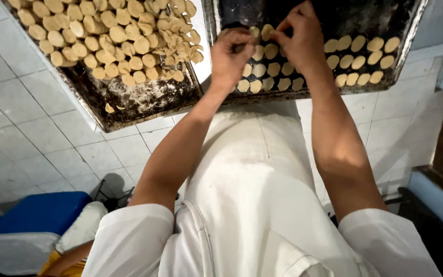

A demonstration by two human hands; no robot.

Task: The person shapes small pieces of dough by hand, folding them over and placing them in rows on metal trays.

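Both hands are working over the dark baking tray (385, 82): left hand (230, 59) and right hand (297, 41) each pinching a dough disc (267, 32), laying rows; next placement needs neat spacing beside the discs already down, with more heaped on the second tray (129, 102)

Pale tan round dough discs (114, 36) fill the blackened metal baking tray (144, 102) at upper left; white square-tiled floor (42, 138) below; blue plastic stool (37, 213) lower left.
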